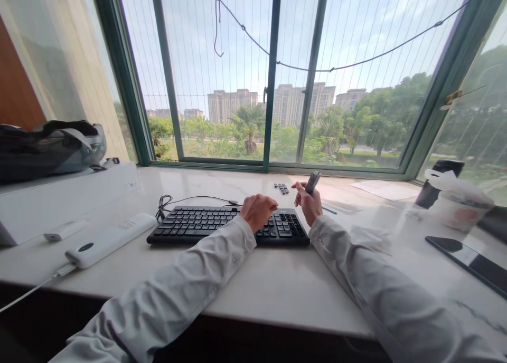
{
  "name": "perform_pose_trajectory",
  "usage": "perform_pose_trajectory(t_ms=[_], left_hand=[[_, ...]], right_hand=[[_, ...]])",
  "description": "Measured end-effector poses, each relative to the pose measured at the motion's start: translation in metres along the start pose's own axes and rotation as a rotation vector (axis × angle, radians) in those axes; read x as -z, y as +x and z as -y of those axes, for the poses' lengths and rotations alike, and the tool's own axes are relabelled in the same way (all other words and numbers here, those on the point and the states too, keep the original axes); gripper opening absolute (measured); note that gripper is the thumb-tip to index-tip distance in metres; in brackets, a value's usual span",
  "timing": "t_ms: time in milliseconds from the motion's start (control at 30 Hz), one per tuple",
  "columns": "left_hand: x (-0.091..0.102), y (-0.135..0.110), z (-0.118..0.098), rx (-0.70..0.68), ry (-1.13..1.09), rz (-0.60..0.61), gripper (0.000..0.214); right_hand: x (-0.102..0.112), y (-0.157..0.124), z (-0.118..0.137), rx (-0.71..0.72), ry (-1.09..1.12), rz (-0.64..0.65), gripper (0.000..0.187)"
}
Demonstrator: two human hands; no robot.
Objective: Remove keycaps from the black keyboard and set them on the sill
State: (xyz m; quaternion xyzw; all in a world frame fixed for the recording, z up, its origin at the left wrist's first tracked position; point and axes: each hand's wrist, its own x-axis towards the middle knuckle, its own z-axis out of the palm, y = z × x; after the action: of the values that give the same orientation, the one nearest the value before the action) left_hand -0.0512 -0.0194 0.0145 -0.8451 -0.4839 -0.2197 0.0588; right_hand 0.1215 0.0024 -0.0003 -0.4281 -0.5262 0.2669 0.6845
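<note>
A black keyboard (198, 223) lies flat on the white counter. My left hand (258, 211) is over its right part, fingers curled together; whether anything is between them is hidden. To the right, my right hand (309, 202) is raised just past the keyboard's right end, closed around a short dark grey metallic tool (313, 181) that points upward. The tool's exact kind is unclear. Behind the hands sits a small cluster of loose dark keycaps (282, 188). At the keyboard's right end, the number pad (291, 226) shows several bare key sockets.
A coiled black cable (163, 207) runs behind the keyboard. At left lie a white power bank (111, 240) with a cord and a white box (67, 194) under a dark bag. On the right are a phone (471, 263), a plastic-wrapped tub (459, 207) and a thin blue stick (329, 210).
</note>
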Motion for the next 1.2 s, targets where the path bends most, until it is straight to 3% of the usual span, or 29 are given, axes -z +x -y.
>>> perform_pose_trajectory(t_ms=[133, 367, 533, 700, 900, 1200], left_hand=[[-0.002, -0.001, 0.003, -0.071, -0.003, 0.006, 0.027], [-0.013, -0.004, 0.002, -0.02, -0.164, 0.08, 0.025], [-0.012, -0.004, 0.001, 0.001, -0.188, 0.105, 0.028], [-0.014, -0.006, 0.0, -0.056, -0.169, 0.049, 0.026], [-0.013, -0.006, -0.002, -0.053, -0.09, 0.061, 0.03], [-0.003, -0.003, -0.002, -0.051, -0.081, 0.078, 0.027]], right_hand=[[-0.014, -0.009, 0.005, -0.189, 0.307, 0.013, 0.027], [-0.025, -0.02, 0.012, -0.394, 0.405, 0.003, 0.026], [-0.031, -0.025, 0.011, -0.397, 0.385, 0.036, 0.029], [-0.031, -0.025, 0.009, -0.333, 0.397, 0.056, 0.022], [-0.025, -0.02, 0.01, -0.455, 0.28, -0.029, 0.014], [-0.024, -0.019, 0.011, -0.552, 0.266, -0.052, 0.008]])
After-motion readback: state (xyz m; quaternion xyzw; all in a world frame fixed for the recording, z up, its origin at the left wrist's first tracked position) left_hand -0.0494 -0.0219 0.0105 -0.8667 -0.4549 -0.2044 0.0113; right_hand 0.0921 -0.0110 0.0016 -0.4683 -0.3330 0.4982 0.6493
